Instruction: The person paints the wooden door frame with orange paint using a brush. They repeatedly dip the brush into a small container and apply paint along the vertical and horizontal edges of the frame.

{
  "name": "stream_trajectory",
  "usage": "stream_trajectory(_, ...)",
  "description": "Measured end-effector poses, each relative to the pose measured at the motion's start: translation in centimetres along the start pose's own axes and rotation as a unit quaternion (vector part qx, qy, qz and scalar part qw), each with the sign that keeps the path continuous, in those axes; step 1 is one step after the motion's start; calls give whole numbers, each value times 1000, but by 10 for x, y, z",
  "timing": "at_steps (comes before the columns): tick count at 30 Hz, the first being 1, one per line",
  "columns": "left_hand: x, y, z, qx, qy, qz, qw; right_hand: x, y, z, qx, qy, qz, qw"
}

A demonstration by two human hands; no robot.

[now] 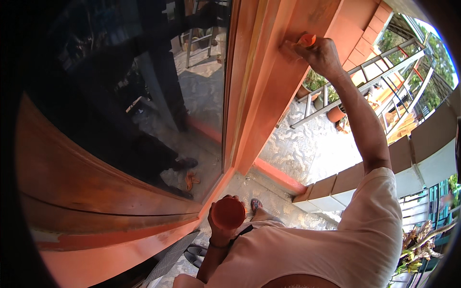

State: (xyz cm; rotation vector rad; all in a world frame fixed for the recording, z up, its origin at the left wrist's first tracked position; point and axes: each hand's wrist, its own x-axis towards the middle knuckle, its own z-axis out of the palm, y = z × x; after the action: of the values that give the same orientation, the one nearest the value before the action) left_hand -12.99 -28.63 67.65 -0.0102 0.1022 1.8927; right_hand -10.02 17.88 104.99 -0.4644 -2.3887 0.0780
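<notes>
My right hand (322, 56) is stretched up and closed around a small paintbrush (307, 40), whose visible part is orange. The brush is at the orange-brown post (276, 91) beside the window, and its bristles are hard to make out. Low in front of my body, my left hand (221, 236) grips a round cup (228, 214) from the side and below. Seen from above, the cup looks reddish brown inside, like paint of the post's colour.
A dark glass pane (144, 105) on the left reflects the surroundings. Metal ladders (365, 77) stand beyond the post, near potted plants (336, 114). A low tiled wall (355, 180) runs along the right. Dark footwear (194, 254) lies on the patterned floor (307, 149).
</notes>
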Motion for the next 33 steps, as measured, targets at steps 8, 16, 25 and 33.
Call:
stream_trajectory(8,4,4,18,-10,64,3,998,115,-68,-123,-67,132,-72,986)
stream_trajectory(16,-2,5,7,8,11,28,1000,99,-75,-108,-465,231,-367,772)
stream_trajectory(25,3,4,10,-26,30,12,999,-85,-15,49,-450,-14,-351,821)
stream_trajectory(33,9,4,3,6,14,6,1000,-90,-37,36,-157,-83,-233,956)
